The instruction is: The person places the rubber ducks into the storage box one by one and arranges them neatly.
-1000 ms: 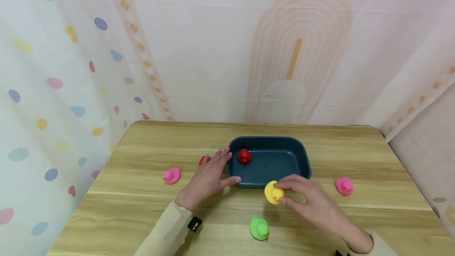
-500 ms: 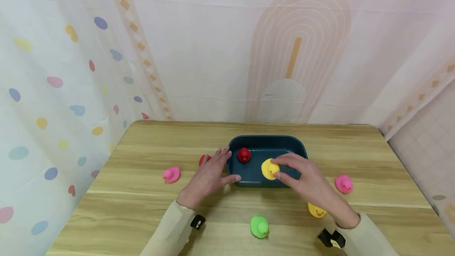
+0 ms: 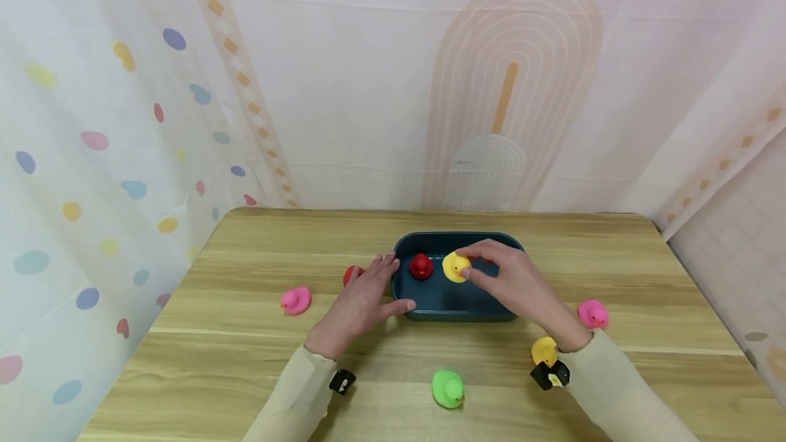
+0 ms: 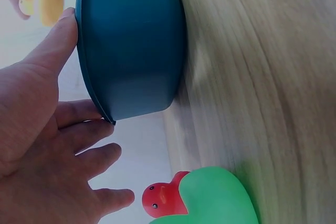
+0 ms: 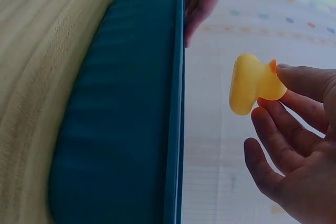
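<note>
In the head view a dark teal bin [image 3: 454, 316] stands on the wooden table. My left hand [image 3: 359, 302] rests against its left corner, fingers spread, thumb and fingertips touching the rim [image 4: 86, 77]. Between thumb and fingertips, my right hand [image 3: 512, 278] pinches a yellow rubber duck [image 3: 454, 267] above the bin. The right wrist view shows this yellow duck [image 5: 254, 82] higher than the rim, apart from the bin wall. A red rubber duck [image 3: 421, 267] sits inside the bin at the left. Another red duck [image 3: 351, 273] is partly hidden behind my left hand.
A pink duck [image 3: 297, 300] lies left, another pink duck [image 3: 592, 314] right. A green duck [image 3: 448, 388] is at the front. A second yellow duck [image 3: 543, 350] is by the right wrist, partly covered by its black strap piece [image 3: 549, 375]. A patterned curtain [image 3: 356, 87] hangs behind.
My right hand has carried the yellow duck away from me and slightly left, from in front of the bin to over it. The second yellow duck has come into view. My left hand stays put.
</note>
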A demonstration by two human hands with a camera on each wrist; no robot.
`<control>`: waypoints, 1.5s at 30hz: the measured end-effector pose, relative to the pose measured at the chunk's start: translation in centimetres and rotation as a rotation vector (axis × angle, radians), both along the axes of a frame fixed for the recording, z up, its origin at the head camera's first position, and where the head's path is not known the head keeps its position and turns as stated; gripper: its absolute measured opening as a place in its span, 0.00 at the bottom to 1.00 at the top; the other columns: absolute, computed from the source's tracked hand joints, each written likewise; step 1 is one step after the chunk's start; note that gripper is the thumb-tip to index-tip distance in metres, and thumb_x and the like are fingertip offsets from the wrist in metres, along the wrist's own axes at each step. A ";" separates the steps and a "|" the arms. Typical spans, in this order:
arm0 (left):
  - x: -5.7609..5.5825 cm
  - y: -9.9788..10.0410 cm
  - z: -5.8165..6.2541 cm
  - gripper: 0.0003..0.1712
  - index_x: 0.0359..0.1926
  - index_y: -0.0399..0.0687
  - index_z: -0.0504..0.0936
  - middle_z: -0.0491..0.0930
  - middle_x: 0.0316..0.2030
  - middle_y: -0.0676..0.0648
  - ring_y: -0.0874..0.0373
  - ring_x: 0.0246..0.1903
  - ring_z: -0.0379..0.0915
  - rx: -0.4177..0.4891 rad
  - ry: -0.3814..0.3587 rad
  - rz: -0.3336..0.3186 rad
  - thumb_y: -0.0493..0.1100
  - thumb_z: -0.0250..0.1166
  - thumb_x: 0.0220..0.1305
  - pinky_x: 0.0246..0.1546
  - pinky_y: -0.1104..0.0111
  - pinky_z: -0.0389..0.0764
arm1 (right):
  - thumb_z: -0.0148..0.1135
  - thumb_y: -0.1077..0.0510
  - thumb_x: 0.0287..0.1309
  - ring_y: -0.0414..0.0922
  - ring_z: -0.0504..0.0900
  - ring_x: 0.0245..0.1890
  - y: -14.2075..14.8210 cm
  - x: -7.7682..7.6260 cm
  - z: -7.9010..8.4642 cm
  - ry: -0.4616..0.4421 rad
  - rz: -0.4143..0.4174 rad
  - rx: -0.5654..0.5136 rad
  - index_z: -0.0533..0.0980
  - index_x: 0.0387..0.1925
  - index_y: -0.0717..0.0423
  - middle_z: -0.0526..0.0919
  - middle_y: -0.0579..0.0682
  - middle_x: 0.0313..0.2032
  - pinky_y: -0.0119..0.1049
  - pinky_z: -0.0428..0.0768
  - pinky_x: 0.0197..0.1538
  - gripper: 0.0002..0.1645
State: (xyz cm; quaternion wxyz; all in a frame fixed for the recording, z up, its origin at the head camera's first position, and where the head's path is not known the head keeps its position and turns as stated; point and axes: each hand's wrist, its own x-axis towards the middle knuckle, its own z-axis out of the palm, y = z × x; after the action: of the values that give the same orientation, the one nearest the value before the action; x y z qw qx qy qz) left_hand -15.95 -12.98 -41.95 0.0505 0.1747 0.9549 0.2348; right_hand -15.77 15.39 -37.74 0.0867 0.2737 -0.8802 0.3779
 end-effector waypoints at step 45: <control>0.3 0.3 -0.1 0.50 0.77 0.39 0.65 0.57 0.79 0.41 0.42 0.79 0.49 0.011 -0.002 -0.010 0.64 0.70 0.65 0.74 0.42 0.57 | 0.68 0.63 0.66 0.48 0.83 0.45 -2.2 -7.1 -2.8 -0.307 -0.013 0.158 0.84 0.53 0.62 0.87 0.53 0.47 0.44 0.84 0.50 0.15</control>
State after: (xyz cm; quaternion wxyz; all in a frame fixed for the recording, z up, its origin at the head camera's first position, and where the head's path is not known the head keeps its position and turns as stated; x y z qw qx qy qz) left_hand -15.64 -12.71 -42.05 0.0517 0.1794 0.9527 0.2399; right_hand -22.83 13.18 -40.54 -0.0682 0.2129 -0.9118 0.3444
